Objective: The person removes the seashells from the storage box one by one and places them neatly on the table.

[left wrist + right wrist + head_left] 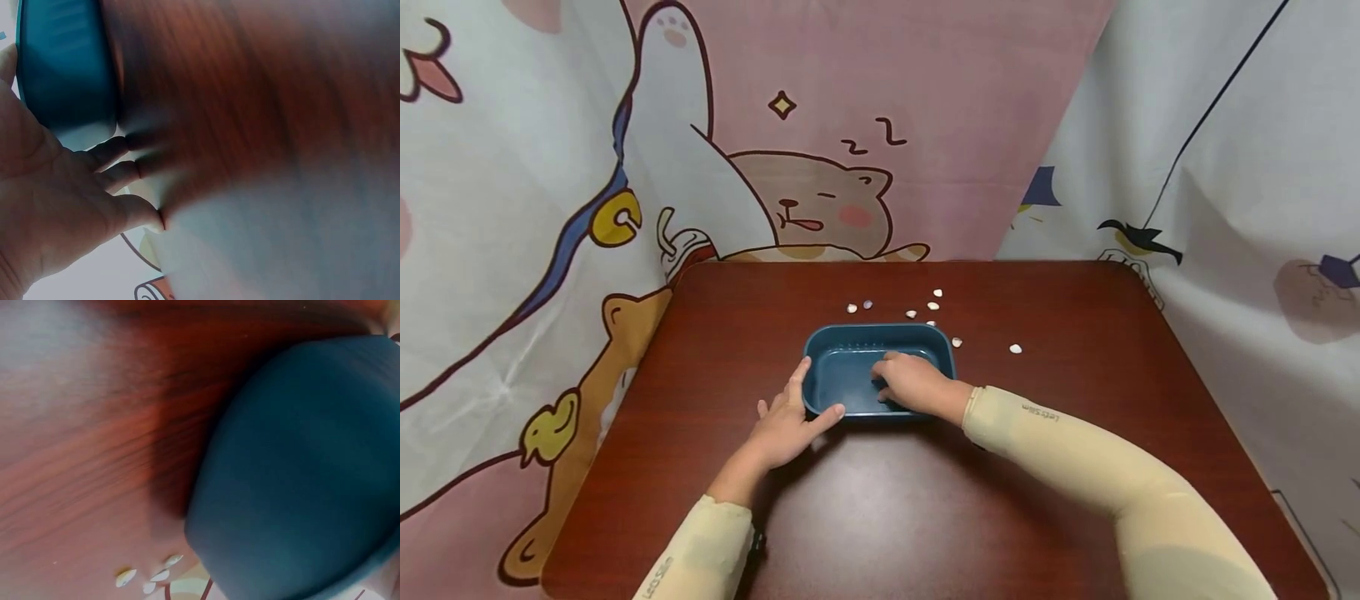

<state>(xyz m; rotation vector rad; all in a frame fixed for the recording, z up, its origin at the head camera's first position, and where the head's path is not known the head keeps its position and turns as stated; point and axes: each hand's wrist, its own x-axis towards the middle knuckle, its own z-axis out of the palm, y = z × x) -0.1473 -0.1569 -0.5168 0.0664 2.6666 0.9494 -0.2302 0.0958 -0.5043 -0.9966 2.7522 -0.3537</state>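
Note:
A blue rectangular basin (842, 383) stands on the table in the head view. My left hand (786, 429) is at its near left corner, thumb and index finger at the rim. In the left wrist view, the other fingers of that left hand (69, 187) stretch out past the basin's outer wall (69, 75) toward the tabletop. My right hand (913, 382) reaches inside the basin with bent fingers pointing down at its floor. I cannot tell whether those fingertips hold anything. The right wrist view is mostly filled by the basin's outer wall (300, 469).
Several small pale shell-like pieces lie scattered behind and right of the basin, among them a white piece (1016, 348) farthest right and a purplish piece (868, 304). The reddish-brown table (700, 333) ends at a printed curtain (970, 125).

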